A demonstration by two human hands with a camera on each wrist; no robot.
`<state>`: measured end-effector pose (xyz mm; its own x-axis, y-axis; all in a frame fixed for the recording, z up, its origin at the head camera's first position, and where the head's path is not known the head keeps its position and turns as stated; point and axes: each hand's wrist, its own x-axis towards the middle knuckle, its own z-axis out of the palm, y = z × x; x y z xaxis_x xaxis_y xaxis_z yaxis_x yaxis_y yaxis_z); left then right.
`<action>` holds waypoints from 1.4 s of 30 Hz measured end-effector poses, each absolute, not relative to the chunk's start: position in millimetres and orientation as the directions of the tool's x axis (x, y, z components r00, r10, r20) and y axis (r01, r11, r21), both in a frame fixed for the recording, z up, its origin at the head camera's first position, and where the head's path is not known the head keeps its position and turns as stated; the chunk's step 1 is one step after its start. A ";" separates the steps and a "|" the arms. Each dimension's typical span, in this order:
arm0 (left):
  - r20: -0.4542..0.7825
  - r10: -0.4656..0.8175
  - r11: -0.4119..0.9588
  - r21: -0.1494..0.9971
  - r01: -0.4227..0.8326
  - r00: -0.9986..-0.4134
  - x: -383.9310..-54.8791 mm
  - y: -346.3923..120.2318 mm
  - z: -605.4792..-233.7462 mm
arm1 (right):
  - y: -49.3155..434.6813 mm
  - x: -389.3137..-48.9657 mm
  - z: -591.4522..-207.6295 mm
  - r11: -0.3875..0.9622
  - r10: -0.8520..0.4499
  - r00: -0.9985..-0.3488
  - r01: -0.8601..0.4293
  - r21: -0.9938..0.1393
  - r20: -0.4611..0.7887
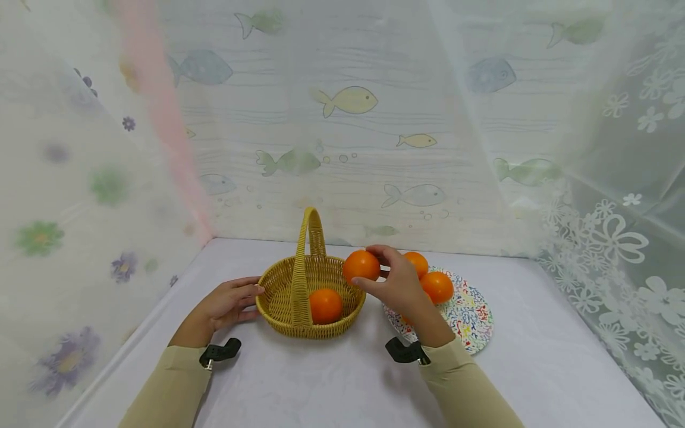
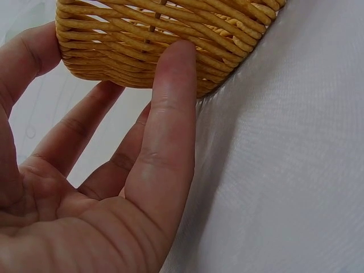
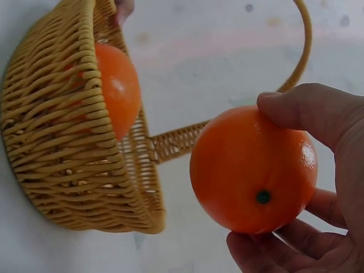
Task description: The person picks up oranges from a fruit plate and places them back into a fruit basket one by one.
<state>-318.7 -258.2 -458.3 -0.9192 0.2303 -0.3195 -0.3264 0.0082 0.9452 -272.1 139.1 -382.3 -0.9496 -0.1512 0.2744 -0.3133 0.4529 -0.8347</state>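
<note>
A yellow-brown wicker basket [image 1: 278, 318] with a tall arched handle stands on the table, and one orange [image 1: 326, 306] lies inside it. My left hand [image 1: 231, 302] is at the basket's left side. In the left wrist view its extended fingers [image 2: 168, 131] touch the woven wall. My right hand [image 1: 398, 285] holds another orange [image 1: 361, 267] between thumb and fingers, in the air over the basket's right rim. The right wrist view shows a green stem spot on this held orange [image 3: 253, 170], with the basket [image 3: 62, 136] beside it.
To the right lies a round plate [image 1: 471, 321] with a colourful speckled pattern. Several oranges [image 1: 437, 288] sit on it, partly hidden behind my right hand. A white cloth covers the table [image 1: 299, 386]. Sheer curtains with fish [image 1: 353, 100] and flowers hang around the back and sides.
</note>
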 end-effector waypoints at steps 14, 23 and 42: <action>-0.302 0.252 0.006 0.951 -0.310 -0.919 -315.8 -256.4 -455.4 | 132.3 -276.3 -394.6 0.497 -0.156 -0.953 -0.302 -0.813 0.259; -0.301 0.252 0.002 0.951 -0.310 -0.920 -316.4 -256.8 -456.1 | 127.5 -276.0 -397.9 0.503 -0.169 -0.955 -0.296 -0.812 0.243; -0.312 0.244 0.016 0.948 -0.318 -0.918 -317.4 -256.3 -455.5 | 115.9 -274.0 -409.8 0.588 -0.206 -0.948 -0.317 -0.744 0.241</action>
